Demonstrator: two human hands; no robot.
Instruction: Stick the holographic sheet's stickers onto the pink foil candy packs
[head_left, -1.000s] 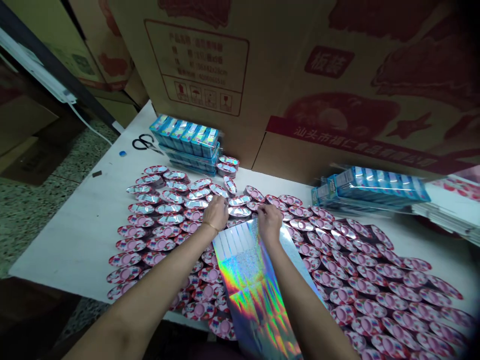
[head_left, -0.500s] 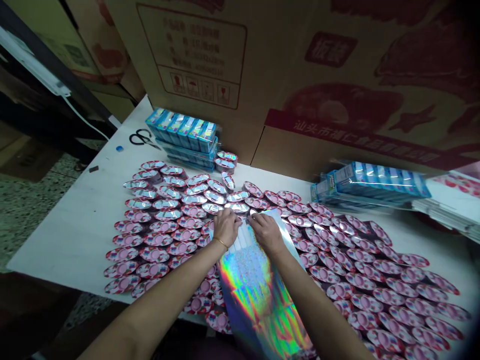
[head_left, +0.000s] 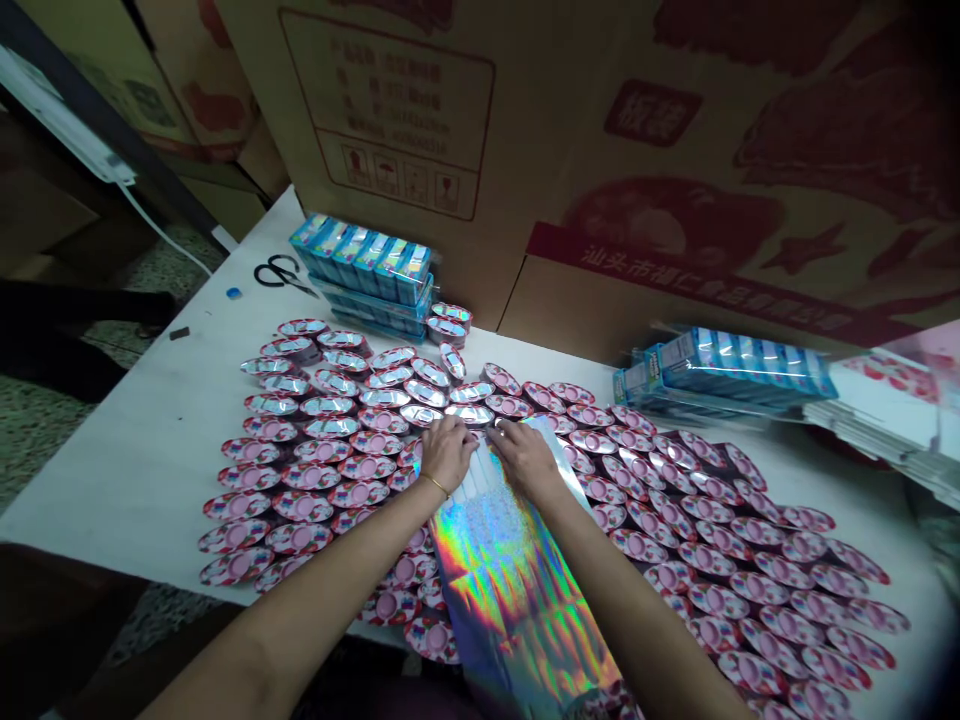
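A shiny rainbow-coloured holographic sheet [head_left: 517, 580] lies lengthwise over the middle of the table, its near end reaching toward my body. At its far edge, my left hand [head_left: 448, 452] has its fingers curled down on the left corner. My right hand [head_left: 527, 456] bends its fingers over the same edge, a small gap to the right. Pale strips show on the sheet between the hands. The fingertips are partly hidden. Around and under the sheet stand many small oval packs [head_left: 360, 493] with pink and red tops, packed closely in rows.
Behind stands a large printed cardboard box [head_left: 555, 120]. Blue boxes in clear wrap [head_left: 367, 260] are stacked at back left, with more blue boxes [head_left: 742, 362] at back right. Black scissors [head_left: 279, 272] and a blue cap [head_left: 233, 293] lie left. White card stacks [head_left: 885, 420] sit right.
The view has shifted slightly. Both hands stay at the sheet's far edge with almost the same pose. At the far left, a person's dark-clothed legs have changed position.
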